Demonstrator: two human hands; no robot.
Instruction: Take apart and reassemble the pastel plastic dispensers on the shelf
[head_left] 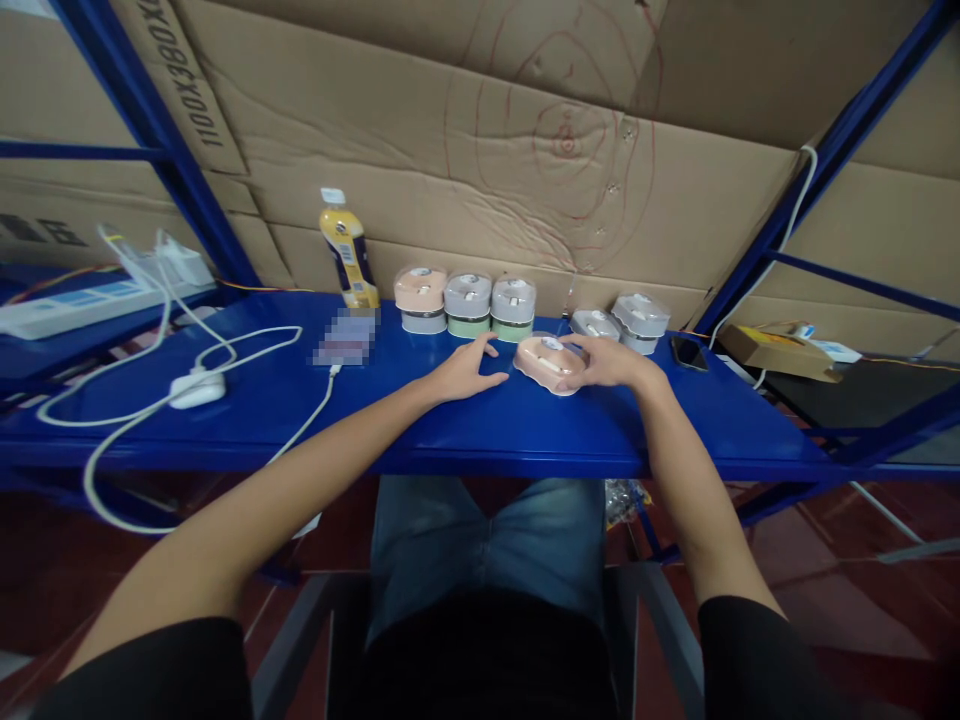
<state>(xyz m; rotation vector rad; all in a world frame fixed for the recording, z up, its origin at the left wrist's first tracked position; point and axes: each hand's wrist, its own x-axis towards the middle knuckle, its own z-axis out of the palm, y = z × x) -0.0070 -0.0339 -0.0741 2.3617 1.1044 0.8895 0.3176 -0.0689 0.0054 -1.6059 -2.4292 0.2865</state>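
A peach oval case with a clear domed lid (538, 362) rests on the blue table, and my right hand (609, 362) grips its right end, thumb in front and fingers behind. To the left of this case my left hand (466, 372) is open, fingers and thumb spread, touching nothing. Behind my hands stand three stacks of similar cases: peach over grey (420, 290), grey over green (468, 294), and another grey over green (514, 297). Beyond my right hand are a low grey case (595, 323) and a grey stack (641, 312).
A yellow drink bottle (349, 255) stands at the back left, near a pixelated phone-like object (346, 337) on a white cable. A charger (196, 388) and power strip (82, 305) lie left. At right are a dark phone (688, 352) and cardboard box (780, 352). Cardboard (360, 130) lines the back.
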